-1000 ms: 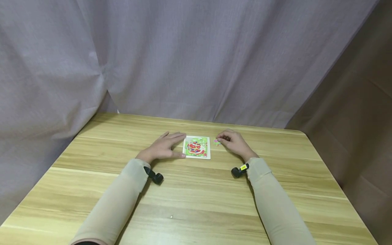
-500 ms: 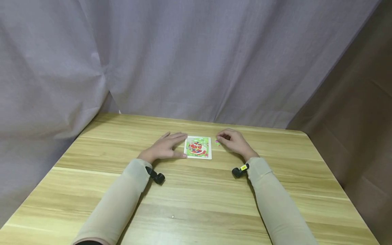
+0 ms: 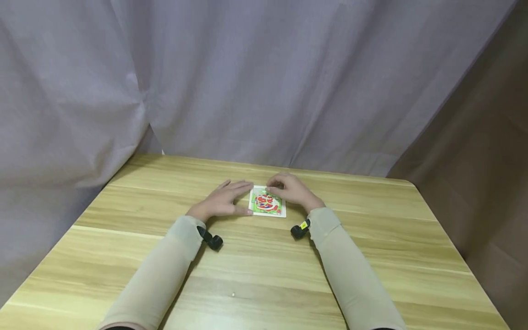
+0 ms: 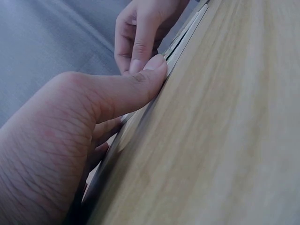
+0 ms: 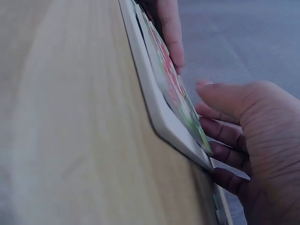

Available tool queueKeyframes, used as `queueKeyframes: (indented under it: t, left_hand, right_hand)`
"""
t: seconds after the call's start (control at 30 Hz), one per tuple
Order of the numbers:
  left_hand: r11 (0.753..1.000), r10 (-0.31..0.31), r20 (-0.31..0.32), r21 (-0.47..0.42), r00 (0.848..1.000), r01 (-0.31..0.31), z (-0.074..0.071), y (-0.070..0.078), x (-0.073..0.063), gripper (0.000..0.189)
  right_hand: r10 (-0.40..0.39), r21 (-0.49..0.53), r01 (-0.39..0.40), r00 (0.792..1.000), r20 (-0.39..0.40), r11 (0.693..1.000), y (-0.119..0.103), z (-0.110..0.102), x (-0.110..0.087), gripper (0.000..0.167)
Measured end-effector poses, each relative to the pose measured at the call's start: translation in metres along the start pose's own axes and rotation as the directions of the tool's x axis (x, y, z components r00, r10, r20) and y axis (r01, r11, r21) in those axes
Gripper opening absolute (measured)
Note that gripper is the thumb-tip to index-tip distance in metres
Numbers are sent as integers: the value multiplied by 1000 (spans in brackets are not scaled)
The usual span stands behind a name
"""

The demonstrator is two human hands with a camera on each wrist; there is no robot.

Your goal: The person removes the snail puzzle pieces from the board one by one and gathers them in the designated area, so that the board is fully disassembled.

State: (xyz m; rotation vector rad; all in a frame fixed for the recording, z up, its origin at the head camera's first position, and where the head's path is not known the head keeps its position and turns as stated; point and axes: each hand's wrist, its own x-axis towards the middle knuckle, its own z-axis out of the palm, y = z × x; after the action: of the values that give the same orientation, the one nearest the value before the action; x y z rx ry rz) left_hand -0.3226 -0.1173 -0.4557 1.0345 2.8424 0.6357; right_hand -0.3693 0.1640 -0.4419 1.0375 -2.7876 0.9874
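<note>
A small square jigsaw board (image 3: 268,214) lies on the table, with a white frame and a red and green picture. My left hand (image 3: 222,200) spans its left side, fingers straight, thumb touching the near left corner and fingertips at the far left corner. Over the board's far right part is my right hand (image 3: 293,190), thumb and index finger pinched together at the picture's top. The puzzle piece in that pinch is hidden by the fingers. In the right wrist view the picture pieces (image 5: 168,75) stand slightly above the frame, and the right fingers (image 5: 225,133) reach the board's right edge.
A small pale green thing (image 5: 219,208) lies right of the board in the right wrist view. A tiny light speck (image 3: 233,294) is on the wooden table (image 3: 255,256) nearer the body. A grey curtain (image 3: 231,82) hangs behind the table's far edge.
My right hand has moved left from the spot beside the board, where a pink and green piece showed under its fingers, to over the board. The left hand stays at the board's left side.
</note>
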Motion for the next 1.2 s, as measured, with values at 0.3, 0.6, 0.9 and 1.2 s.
queueKeyframes:
  t: [0.3, 0.6, 0.9, 1.2]
  left_hand:
    - [1000, 8, -12, 17, 1000, -8, -4, 2, 5, 98]
    - [1000, -7, -5, 17, 1000, 7, -4, 1, 5, 99]
    - [1000, -17, 16, 11, 1000, 17, -4, 1, 3, 100]
    - [1000, -8, 7, 16, 1000, 8, -4, 1, 2, 99]
  right_hand:
    - [4, -14, -4, 999, -33, 1000, 3, 2, -3, 33]
    - [26, 3, -26, 998, -54, 1000, 5, 5, -4, 29]
    - [36, 13, -35, 998, -53, 999, 2, 6, -5, 25]
    - [19, 42, -15, 997, -80, 999, 1, 6, -7, 21]
